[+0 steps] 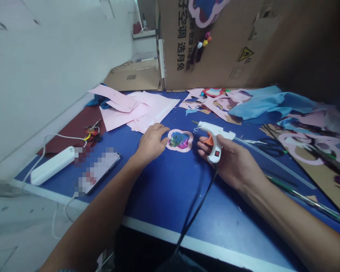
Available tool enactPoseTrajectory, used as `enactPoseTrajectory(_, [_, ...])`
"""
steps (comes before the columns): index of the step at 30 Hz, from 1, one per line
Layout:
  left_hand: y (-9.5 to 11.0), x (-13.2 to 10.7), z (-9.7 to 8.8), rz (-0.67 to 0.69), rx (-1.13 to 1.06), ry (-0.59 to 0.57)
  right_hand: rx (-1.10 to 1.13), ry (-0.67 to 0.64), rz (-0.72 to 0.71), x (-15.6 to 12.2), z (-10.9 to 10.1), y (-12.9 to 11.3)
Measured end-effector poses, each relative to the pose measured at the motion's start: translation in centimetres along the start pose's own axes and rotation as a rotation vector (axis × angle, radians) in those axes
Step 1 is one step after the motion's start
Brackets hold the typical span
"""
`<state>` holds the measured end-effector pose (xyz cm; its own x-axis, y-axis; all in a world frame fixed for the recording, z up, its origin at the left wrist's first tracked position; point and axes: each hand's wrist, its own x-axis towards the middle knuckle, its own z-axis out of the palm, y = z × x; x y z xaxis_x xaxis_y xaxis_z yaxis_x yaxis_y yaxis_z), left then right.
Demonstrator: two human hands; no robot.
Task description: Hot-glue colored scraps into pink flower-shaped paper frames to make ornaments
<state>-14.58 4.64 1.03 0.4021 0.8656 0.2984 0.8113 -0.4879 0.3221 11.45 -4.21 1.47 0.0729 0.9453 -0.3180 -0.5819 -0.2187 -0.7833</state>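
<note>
My right hand grips a white hot glue gun with an orange trigger, a glue stick protruding from its back and a black cord running down. The gun's nozzle points left, above the table. Just left of it lies a flower-shaped pink paper cutout with a blue, green and magenta patterned centre, flat on the blue table. My left hand rests at the cutout's left edge, thumb and forefinger apart. Whether the fingertips press on the cutout is hard to make out.
Pink paper sheets lie behind my left hand. Left are a phone, a white power bank-like block and keys. Right are scissors, blue fabric and another pink cutout. A cardboard box stands behind.
</note>
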Motion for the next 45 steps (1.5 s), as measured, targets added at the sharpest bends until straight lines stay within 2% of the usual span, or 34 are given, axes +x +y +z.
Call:
enactPoseTrajectory(4, [-0.5, 0.0, 0.2, 0.178, -0.039, -0.077, -0.016, -0.04, -0.008, 0.0, -0.3, 0.4])
enactPoseTrajectory(7, [-1.0, 0.0, 0.6, 0.23, -0.042, -0.144, -0.002, -0.036, 0.003, -0.1, -0.2, 0.5])
enactPoseTrajectory(11, [-1.0, 0.0, 0.9, 0.228, -0.011, -0.178, 0.03, -0.017, 0.01, -0.5, 0.3, 0.2])
enactPoseTrajectory(15, [-0.3, -0.2, 0.2, 0.203, 0.014, -0.179, 0.034, 0.038, 0.056, -0.8, 0.9, -0.4])
enactPoseTrajectory(21, [0.2, -0.3, -0.5, 0.136, 0.095, -0.142, 0.009, 0.09, 0.077, -1.0, 1.2, -0.7])
enactPoseTrajectory(25, [0.1, -0.2, -0.1, 0.186, 0.031, -0.1, 0.007, 0.096, 0.062, -0.8, 1.1, -0.7])
enactPoseTrajectory(32, [1.0, -0.4, -0.2, 0.199, 0.065, -0.19, 0.034, 0.144, 0.068, -1.0, 1.6, -0.9])
enactPoseTrajectory(35, [1.1, -0.4, -0.3, 0.184, 0.065, -0.155, 0.027, 0.149, 0.077, -0.9, 1.6, -1.0])
enactPoseTrajectory(38, [0.5, -0.3, 0.2, 0.276, -0.025, -0.111, 0.028, 0.144, 0.074, -0.9, 1.6, -1.0])
enactPoseTrajectory(41, [0.0, -0.1, 0.7, 0.355, -0.129, -0.196, 0.035, 0.145, 0.068, -0.8, 1.5, -0.9])
enactPoseTrajectory(45, [0.2, -0.1, 0.8, 0.271, -0.162, -0.302, 0.031, 0.146, 0.063, -0.8, 1.5, -0.8])
